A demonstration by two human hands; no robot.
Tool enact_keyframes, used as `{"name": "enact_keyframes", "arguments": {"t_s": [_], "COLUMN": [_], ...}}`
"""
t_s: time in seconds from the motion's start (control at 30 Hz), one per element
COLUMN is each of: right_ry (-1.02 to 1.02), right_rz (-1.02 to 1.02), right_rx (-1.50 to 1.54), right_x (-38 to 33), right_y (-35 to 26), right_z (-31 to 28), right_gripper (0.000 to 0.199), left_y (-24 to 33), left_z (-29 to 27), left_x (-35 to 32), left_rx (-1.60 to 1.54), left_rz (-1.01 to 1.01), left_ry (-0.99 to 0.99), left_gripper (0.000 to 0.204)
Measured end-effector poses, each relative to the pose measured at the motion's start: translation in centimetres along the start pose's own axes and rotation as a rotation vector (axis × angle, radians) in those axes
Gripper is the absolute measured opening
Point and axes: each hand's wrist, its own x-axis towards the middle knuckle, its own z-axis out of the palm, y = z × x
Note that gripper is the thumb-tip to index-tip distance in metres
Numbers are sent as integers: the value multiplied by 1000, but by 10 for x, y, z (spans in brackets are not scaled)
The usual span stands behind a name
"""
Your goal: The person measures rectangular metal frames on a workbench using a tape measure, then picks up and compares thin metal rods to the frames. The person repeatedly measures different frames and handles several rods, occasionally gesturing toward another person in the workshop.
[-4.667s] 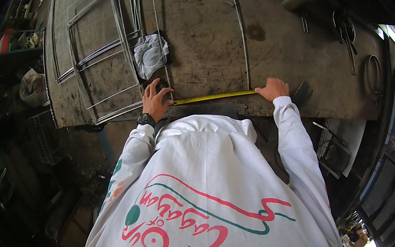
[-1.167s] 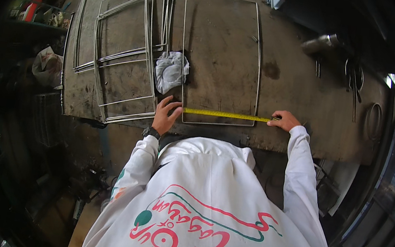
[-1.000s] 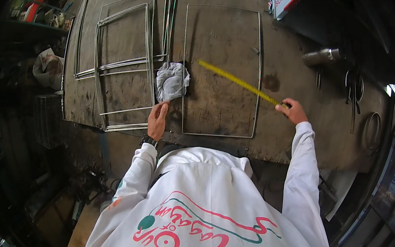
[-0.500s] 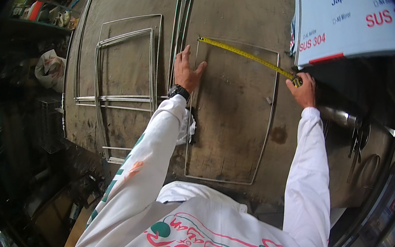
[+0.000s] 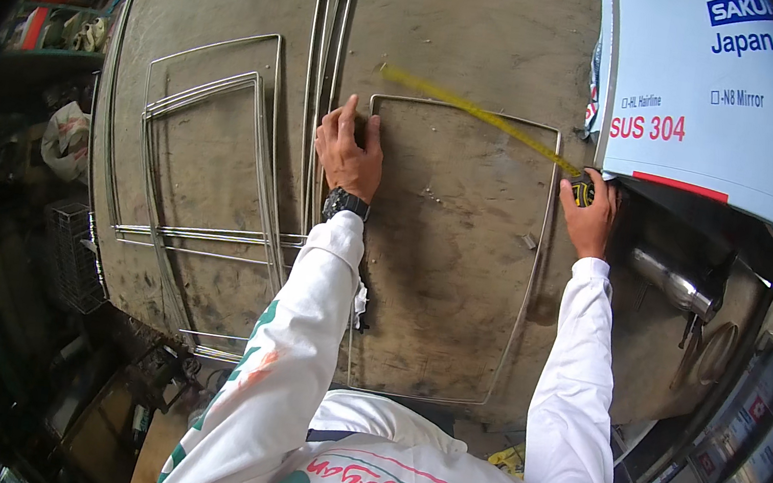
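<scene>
My right hand (image 5: 591,221) grips the case of a tape measure (image 5: 582,191), with fingers and thumb around it. The yellow blade (image 5: 483,115) runs out leftward, slanting across the far side of a thin metal rod frame (image 5: 536,263); it looks slightly blurred and its free end lies past the frame's far left corner. My left hand (image 5: 351,153) is empty, fingers apart, beside that corner and below the blade's end. A dark watch (image 5: 346,202) is on the left wrist. Long thin metal rods (image 5: 312,83) lie just left of this hand.
More rectangular rod frames (image 5: 274,78) overlap on the left of the brown worktable (image 5: 449,250). A blue-white film-covered sheet (image 5: 684,165) juts in at the far right. Below it lies a shiny metal cylinder (image 5: 673,280). A plastic bag (image 5: 67,140) and a wire basket (image 5: 76,257) stand beyond the left edge.
The blade's free end has shifted off the frame's far left corner to beyond it. My right hand, with the tape measure, has come nearer. The whole view has also shifted.
</scene>
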Motion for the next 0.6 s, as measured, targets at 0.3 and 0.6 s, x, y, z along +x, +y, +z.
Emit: {"name": "enact_keyframes", "arguments": {"t_s": [0.3, 0.6], "right_ry": [-58, -78], "right_rz": [-184, -410], "right_rx": [98, 10], "right_x": [3, 22], "right_y": [-5, -53], "right_z": [-12, 3], "right_gripper": [42, 35], "left_y": [-24, -29], "left_z": [-27, -55], "left_x": [-13, -19], "left_rx": [-84, 164], "left_rz": [37, -32], "left_ry": [-96, 9], "left_gripper": [36, 43]}}
